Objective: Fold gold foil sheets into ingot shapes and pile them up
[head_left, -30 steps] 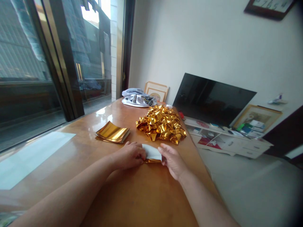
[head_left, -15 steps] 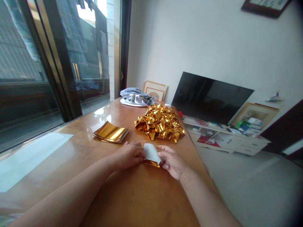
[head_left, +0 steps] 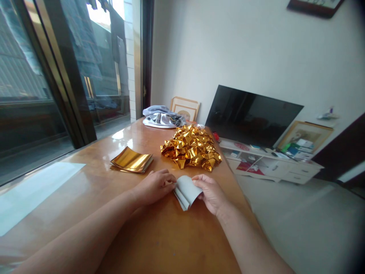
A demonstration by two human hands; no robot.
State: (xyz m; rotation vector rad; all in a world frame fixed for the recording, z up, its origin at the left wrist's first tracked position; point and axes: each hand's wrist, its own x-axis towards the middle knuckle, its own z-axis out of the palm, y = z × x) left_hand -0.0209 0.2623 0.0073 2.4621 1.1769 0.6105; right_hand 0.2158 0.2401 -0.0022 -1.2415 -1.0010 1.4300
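Gold foil no longer shows on the folded sheet (head_left: 186, 192): half a second ago a gold edge peeked out beneath it, and now only its white side faces up, so the fold looks further along. Both hands pinch it near the table's (head_left: 159, 243) right edge, the left hand (head_left: 155, 186) on its left end, the right hand (head_left: 209, 192) curled around its right. One stack of flat gold sheets (head_left: 131, 161) and one heap of folded gold pieces (head_left: 190, 147) lie beyond.

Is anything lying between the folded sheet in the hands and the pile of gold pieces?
Nothing visible. The folded sheet, held by left hand and right hand, faces bare table up to the gold pile.
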